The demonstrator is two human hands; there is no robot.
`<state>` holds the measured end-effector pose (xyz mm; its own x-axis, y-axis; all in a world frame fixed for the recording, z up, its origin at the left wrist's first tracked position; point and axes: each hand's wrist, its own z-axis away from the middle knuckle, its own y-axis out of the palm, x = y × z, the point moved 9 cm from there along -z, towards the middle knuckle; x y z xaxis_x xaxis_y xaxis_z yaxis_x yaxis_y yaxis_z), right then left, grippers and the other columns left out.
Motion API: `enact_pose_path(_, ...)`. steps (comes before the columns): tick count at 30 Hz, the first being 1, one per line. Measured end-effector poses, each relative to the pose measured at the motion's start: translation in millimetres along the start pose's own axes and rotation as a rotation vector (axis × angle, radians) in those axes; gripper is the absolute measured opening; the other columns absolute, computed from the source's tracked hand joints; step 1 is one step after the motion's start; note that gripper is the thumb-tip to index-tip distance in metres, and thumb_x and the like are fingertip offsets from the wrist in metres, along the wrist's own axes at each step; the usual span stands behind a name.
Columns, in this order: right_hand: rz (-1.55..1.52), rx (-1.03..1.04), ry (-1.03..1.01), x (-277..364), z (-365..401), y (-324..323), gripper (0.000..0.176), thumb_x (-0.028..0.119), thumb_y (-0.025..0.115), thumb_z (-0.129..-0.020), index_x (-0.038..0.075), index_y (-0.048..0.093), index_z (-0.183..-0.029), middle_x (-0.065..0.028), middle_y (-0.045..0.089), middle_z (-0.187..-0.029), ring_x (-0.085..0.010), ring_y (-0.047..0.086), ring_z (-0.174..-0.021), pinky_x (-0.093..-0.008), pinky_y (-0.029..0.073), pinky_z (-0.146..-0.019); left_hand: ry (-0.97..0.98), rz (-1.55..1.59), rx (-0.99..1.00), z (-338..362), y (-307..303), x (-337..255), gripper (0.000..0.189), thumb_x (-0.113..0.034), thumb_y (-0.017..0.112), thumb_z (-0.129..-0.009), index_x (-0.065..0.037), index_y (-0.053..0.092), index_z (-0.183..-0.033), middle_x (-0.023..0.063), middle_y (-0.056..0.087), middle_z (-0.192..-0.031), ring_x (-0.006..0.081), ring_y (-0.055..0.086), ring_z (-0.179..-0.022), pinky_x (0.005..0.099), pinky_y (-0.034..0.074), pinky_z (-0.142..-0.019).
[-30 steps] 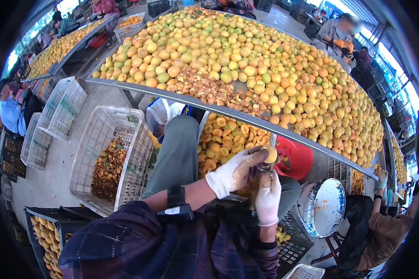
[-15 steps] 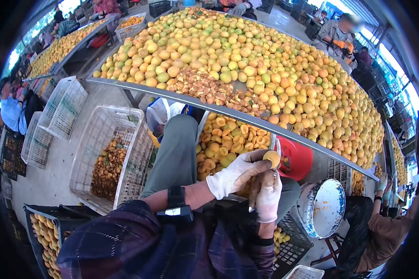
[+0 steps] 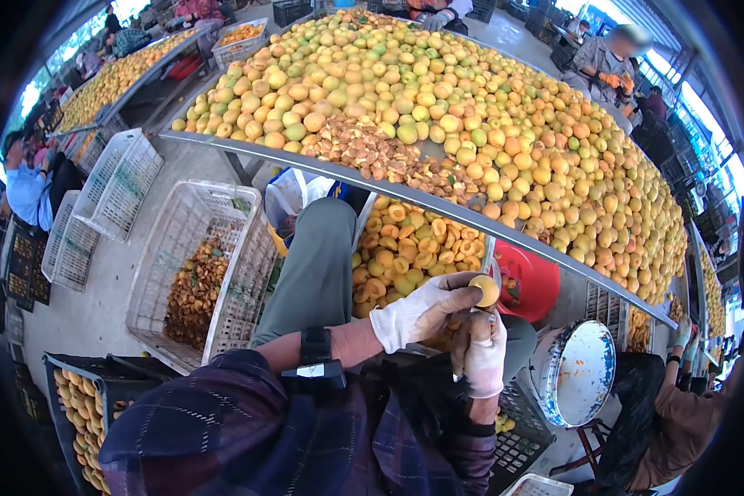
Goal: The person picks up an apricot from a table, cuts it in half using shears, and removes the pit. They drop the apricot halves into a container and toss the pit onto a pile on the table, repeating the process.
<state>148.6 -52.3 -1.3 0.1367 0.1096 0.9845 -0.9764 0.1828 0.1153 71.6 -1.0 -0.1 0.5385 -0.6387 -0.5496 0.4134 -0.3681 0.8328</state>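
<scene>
My left hand (image 3: 426, 312), in a white glove with stained fingertips, pinches a yellow-orange apricot (image 3: 484, 291) between thumb and fingers. Just below and right of it, my right hand (image 3: 481, 351), gloved too, is closed with its fingertips close to the fruit. A thin tool, probably a small knife, sits in its grip; only a pale tip (image 3: 456, 378) shows under the fingers. Beneath both hands, a crate holds halved apricots (image 3: 405, 248). Whether the held apricot is cut cannot be seen.
Whole apricots (image 3: 471, 124) cover the metal-edged table (image 3: 372, 178) ahead, with a pile of pits (image 3: 364, 149) near its edge. A red bucket (image 3: 541, 285) and paint-stained white bucket (image 3: 583, 372) stand right. A white crate (image 3: 161, 264) of pits stands left. Co-workers sit around.
The view has shifted slightly. My right hand has turned a little and its fingers sit lower against the apricot. My left hand still holds the fruit in nearly the same place.
</scene>
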Motion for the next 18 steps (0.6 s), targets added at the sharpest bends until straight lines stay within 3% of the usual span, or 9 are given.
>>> enact_pose_path(3,0.170,0.022,-0.112,12.2,-0.4,-5.2,0.051,0.054,0.060,-0.086,0.004,0.054,-0.092,0.0035,0.043,-0.049,-0.0060,0.037,-0.034,-0.0216,0.026,-0.032,0.057,-0.452,0.141,-1.6,7.9,-25.3,0.039,-0.020,0.067,-0.085,-0.001,0.058,-0.118,0.0045,0.064,-0.108,0.0146,0.058,-0.102,0.0283,0.045,-0.091)
enact_pose_path(7,0.329,0.134,-0.074,14.5,2.5,-7.3,0.046,0.050,0.063,-0.086,0.005,0.056,-0.094,0.0048,0.045,-0.057,-0.0035,0.039,-0.043,-0.0211,0.028,-0.039,0.011,-0.989,0.209,-5.6,14.8,-58.8,0.038,-0.021,0.070,-0.076,-0.001,0.064,-0.108,0.0051,0.068,-0.097,0.0132,0.061,-0.091,0.0259,0.047,-0.083)
enact_pose_path(9,0.411,0.170,-0.087,23.4,4.4,-6.5,0.040,0.043,0.064,-0.087,0.005,0.057,-0.095,0.0039,0.046,-0.059,-0.0030,0.040,-0.047,-0.0211,0.029,-0.042,-0.015,-1.193,0.225,-5.9,14.7,-66.2,0.038,-0.021,0.071,-0.074,-0.001,0.066,-0.106,0.0057,0.069,-0.094,0.0126,0.061,-0.088,0.0256,0.048,-0.079)
enact_pose_path(11,0.749,0.209,-0.192,40.5,6.9,2.4,0.023,0.021,0.063,-0.088,-0.002,0.060,-0.092,-0.0074,0.066,-0.076,-0.0169,0.063,-0.069,-0.0305,0.050,-0.065,-0.048,-1.338,0.280,-3.1,19.6,-69.0,0.039,-0.029,0.073,-0.070,-0.002,0.068,-0.098,0.0098,0.068,-0.082,0.0147,0.065,-0.081,0.0286,0.048,-0.076)
enact_pose_path(12,0.777,0.204,-0.286,44.1,6.8,2.9,0.022,0.021,0.065,-0.086,0.000,0.060,-0.091,-0.0059,0.063,-0.070,-0.0176,0.063,-0.062,-0.0276,0.047,-0.057,-0.050,-1.381,0.333,-1.5,23.2,-69.1,0.040,-0.027,0.072,-0.072,-0.002,0.067,-0.103,0.0085,0.069,-0.088,0.0158,0.065,-0.083,0.0286,0.050,-0.075)
enact_pose_path(13,0.778,0.202,-0.287,46.9,6.8,1.6,0.022,0.021,0.065,-0.086,0.000,0.060,-0.091,-0.0059,0.063,-0.070,-0.0176,0.063,-0.062,-0.0276,0.047,-0.057,-0.049,-1.381,0.335,-1.5,21.2,-65.4,0.040,-0.027,0.072,-0.072,-0.002,0.067,-0.103,0.0085,0.069,-0.088,0.0158,0.065,-0.083,0.0286,0.050,-0.075)
enact_pose_path(15,0.431,0.043,0.046,34.4,2.6,-22.6,0.022,0.023,0.064,-0.088,0.002,0.058,-0.094,-0.0036,0.057,-0.061,-0.0155,0.056,-0.046,-0.0241,0.040,-0.043,-0.156,-0.709,0.216,-3.3,10.8,-51.1,0.047,-0.019,0.071,-0.074,-0.003,0.061,-0.116,0.0051,0.066,-0.102,0.0146,0.064,-0.078,0.0247,0.051,-0.068)
enact_pose_path(16,0.041,-0.099,-0.200,54.6,2.8,-21.6,0.033,0.038,0.056,-0.093,0.005,0.056,-0.092,0.0003,0.044,-0.053,-0.0079,0.037,-0.033,-0.0226,0.028,-0.032,-0.173,-0.608,0.181,-0.6,10.8,-46.8,0.043,-0.022,0.066,-0.082,-0.004,0.057,-0.120,0.0049,0.063,-0.106,0.0137,0.064,-0.078,0.0229,0.051,-0.064)
enact_pose_path(18,-0.290,-0.162,-0.382,83.1,-0.8,-20.2,0.045,0.048,0.042,-0.097,0.004,0.052,-0.099,0.0022,0.035,-0.048,-0.0084,0.029,-0.030,-0.0233,0.023,-0.029,-0.195,-0.384,0.151,1.2,7.6,-30.2,0.039,-0.026,0.062,-0.086,-0.003,0.057,-0.118,0.0051,0.064,-0.103,0.0133,0.064,-0.077,0.0229,0.051,-0.062)
